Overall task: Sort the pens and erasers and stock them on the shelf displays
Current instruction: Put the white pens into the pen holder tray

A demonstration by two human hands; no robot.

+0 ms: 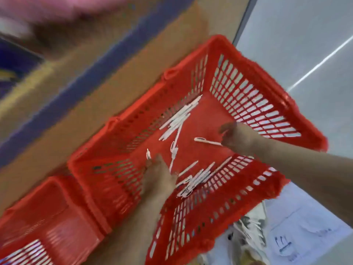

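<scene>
A large red slotted basket [254,77] holds several white pens. One bunch of pens [179,116] lies along its far-left wall, and another bunch of pens [193,180] lies against the near wall. My right hand [237,137] is inside the basket and pinches the end of a single white pen [207,141]. My left hand [159,175] reaches in from below, and its fingers hold a white pen [148,154] that sticks up past them. No erasers are visible. The whole view is motion-blurred.
A second red basket [38,217] stands at the lower left. Brown shelving with a blue strip [107,60] runs along the left. Grey floor [305,44] lies to the right. A plastic bag with more pens [250,232] sits on a white surface at the lower right.
</scene>
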